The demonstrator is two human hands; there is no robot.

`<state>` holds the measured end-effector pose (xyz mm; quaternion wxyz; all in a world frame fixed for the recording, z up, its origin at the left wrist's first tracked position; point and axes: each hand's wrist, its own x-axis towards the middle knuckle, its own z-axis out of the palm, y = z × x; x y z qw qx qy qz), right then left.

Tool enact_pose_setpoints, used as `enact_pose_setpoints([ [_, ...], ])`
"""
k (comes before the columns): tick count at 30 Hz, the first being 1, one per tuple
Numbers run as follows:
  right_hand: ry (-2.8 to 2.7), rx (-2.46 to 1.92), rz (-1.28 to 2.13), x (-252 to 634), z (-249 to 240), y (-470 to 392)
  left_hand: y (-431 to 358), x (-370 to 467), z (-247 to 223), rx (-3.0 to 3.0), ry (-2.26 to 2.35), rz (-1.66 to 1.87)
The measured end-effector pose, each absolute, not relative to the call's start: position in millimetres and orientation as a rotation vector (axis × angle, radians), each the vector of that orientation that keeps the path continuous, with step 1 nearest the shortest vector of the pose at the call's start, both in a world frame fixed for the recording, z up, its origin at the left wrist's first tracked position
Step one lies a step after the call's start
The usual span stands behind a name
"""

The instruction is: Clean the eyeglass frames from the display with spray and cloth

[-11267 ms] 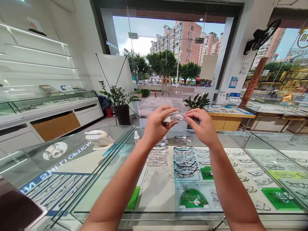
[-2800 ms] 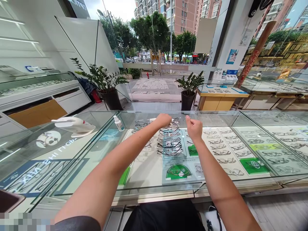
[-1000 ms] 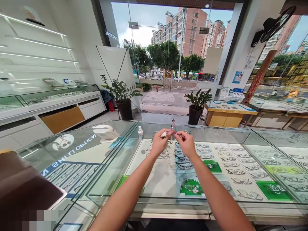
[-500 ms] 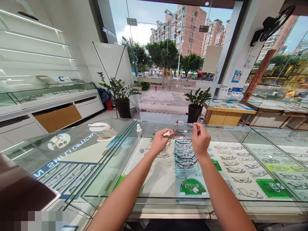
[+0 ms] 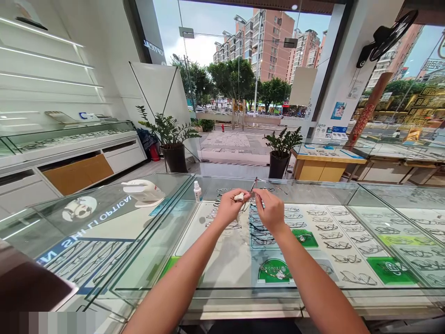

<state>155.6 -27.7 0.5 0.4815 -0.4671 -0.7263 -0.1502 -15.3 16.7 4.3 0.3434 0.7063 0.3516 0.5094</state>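
Above the glass counter, my left hand (image 5: 230, 208) is closed on a pair of eyeglasses (image 5: 255, 183), with a small white wad, perhaps cloth (image 5: 238, 197), tucked in its fingers. The glasses are held up on edge, and one thin temple seems to reach out to the right behind my other hand. My right hand (image 5: 270, 209) pinches the frame close to my left fingertips; its exact contact point is partly hidden by the fingers. Beneath both hands, rows of eyeglasses (image 5: 259, 227) lie inside the glass display case (image 5: 222, 292).
A small white spray bottle (image 5: 198, 191) stands on the glass left of my hands. Farther left is a white device (image 5: 143, 192). At the lower left a dark brown panel (image 5: 31, 273) juts in. Two potted plants (image 5: 174, 155) stand beyond the counter, before the glass door.
My right hand has moved left and slightly down, from apart on the right to the frame beside my left hand. My left hand stays nearly in place, still holding the glasses.
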Motion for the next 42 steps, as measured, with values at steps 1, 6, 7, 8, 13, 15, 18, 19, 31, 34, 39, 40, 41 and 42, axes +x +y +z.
enact_pose_setpoints([
  [1, -1.769, -1.152, -0.363, 155.3, 0.3, -27.6, 16.9, -14.9, 3.3, 1.848, 0.907, 1.319],
  [6, -1.755, -1.198, -0.362, 157.4, 1.9, -27.6, 18.7, -14.9, -1.0, 1.859, 0.910, 1.319],
  [7, -1.747, -1.203, -0.361, 157.5, 2.1, -27.7, 19.0, -15.4, -1.1, 1.849, 0.914, 1.331],
  [8, -1.737, -1.210, -0.360, 157.5, 2.1, -27.6, 19.3, -16.2, -0.7, 1.838, 0.919, 1.352],
  [13, -1.693, -1.287, -0.328, 158.9, -0.6, -25.2, 20.3, -23.5, 6.9, 1.816, 0.968, 1.451],
  [15, -1.677, -1.331, -0.307, 160.3, -1.8, -23.6, 21.4, -26.7, 10.0, 1.788, 0.998, 1.510],
  [18, -1.675, -1.394, -0.262, 161.2, -3.8, -21.6, 24.2, -30.2, 11.5, 1.705, 1.031, 1.626],
  [19, -1.682, -1.418, -0.246, 160.9, -4.7, -21.2, 25.3, -31.0, 11.2, 1.677, 1.036, 1.657],
  [31, -1.752, -1.323, -0.157, 147.9, -2.7, -28.1, 24.2, -23.4, 4.7, 1.630, 1.006, 1.611],
  [34, -1.744, -1.148, -0.036, 142.7, -4.4, -29.3, 18.9, -15.5, 3.2, 1.700, 0.883, 1.517],
  [39, -1.722, -1.014, 0.191, 140.2, -12.3, -25.9, 16.2, -16.4, 7.5, 1.638, 0.788, 1.368],
  [40, -1.723, -0.992, 0.230, 140.4, -13.0, -25.3, 16.2, -18.5, 9.1, 1.625, 0.773, 1.325],
  [41, -1.723, -0.973, 0.258, 140.6, -13.4, -24.9, 16.2, -20.8, 10.4, 1.619, 0.758, 1.284],
  [42, -1.722, -0.959, 0.274, 140.8, -13.4, -24.8, 16.2, -23.0, 11.5, 1.618, 0.745, 1.244],
])
